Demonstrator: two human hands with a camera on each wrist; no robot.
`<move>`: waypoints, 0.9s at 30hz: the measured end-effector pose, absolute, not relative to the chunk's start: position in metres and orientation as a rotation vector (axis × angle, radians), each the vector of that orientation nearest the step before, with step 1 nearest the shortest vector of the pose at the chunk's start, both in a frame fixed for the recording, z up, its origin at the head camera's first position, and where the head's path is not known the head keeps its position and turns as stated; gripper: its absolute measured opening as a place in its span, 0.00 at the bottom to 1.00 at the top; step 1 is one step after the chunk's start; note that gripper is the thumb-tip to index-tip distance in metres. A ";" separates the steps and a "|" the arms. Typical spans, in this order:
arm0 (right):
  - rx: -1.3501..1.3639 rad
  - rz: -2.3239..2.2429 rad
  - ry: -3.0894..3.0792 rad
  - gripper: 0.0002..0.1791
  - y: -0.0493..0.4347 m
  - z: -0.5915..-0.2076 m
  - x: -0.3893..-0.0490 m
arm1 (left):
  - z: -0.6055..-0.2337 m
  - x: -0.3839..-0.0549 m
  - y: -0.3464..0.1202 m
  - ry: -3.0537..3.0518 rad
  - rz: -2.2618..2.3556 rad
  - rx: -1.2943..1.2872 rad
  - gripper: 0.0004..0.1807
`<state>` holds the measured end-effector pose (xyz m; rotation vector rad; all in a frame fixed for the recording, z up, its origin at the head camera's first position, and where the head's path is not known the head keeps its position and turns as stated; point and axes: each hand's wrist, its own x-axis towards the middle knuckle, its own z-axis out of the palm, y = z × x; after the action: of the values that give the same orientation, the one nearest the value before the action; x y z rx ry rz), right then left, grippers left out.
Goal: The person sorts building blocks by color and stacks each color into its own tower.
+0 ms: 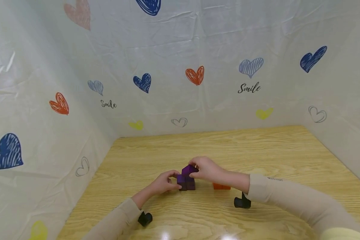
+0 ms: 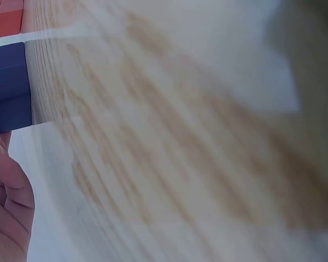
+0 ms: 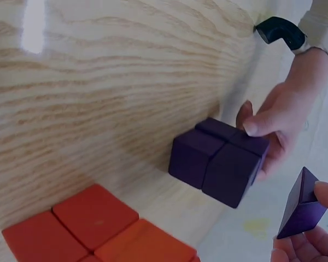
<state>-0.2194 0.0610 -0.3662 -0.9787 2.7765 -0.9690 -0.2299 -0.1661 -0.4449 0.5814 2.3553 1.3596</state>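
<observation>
A group of dark purple blocks point(image 1: 186, 185) stands on the wooden table, pressed side by side; in the right wrist view these purple blocks point(image 3: 205, 158) form a compact square. My left hand point(image 1: 163, 183) pinches the group's left side between thumb and fingers. Its fingertips also show against a block point(image 2: 10, 82) in the left wrist view. Just above the group, my right hand point(image 1: 208, 170) holds another purple block point(image 1: 189, 169) between thumb and fingers. That block point(image 3: 303, 207) appears tilted and apart from the others in the right wrist view, where only part of the right hand point(image 3: 311, 245) shows.
Red-orange blocks point(image 1: 221, 186) lie together on the table point(image 1: 132, 156) right of the purple group, partly behind my right forearm. A white sheet printed with hearts point(image 1: 195, 75) hangs along the table's back and sides. Black wrist devices point(image 1: 242, 201) sit below both forearms.
</observation>
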 end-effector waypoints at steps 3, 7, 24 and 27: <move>-0.962 -0.968 2.775 0.14 0.055 -0.372 -0.219 | -0.445 -0.230 -0.166 2.364 1.346 0.599 0.20; -0.985 -0.973 2.788 0.15 0.051 -0.378 -0.219 | -0.446 -0.231 -0.167 2.372 1.336 0.627 0.20; -1.001 -1.003 2.786 0.16 0.039 -0.394 -0.220 | -0.440 -0.228 -0.169 2.392 1.391 0.629 0.20; -1.005 -1.006 2.780 0.16 0.039 -0.396 -0.220 | -0.440 -0.228 -0.170 2.410 1.397 0.625 0.20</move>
<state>-0.2205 0.0390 -0.3958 -1.0054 2.7802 -1.0063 -0.2277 -0.1701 -0.4398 0.6247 2.4099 1.3970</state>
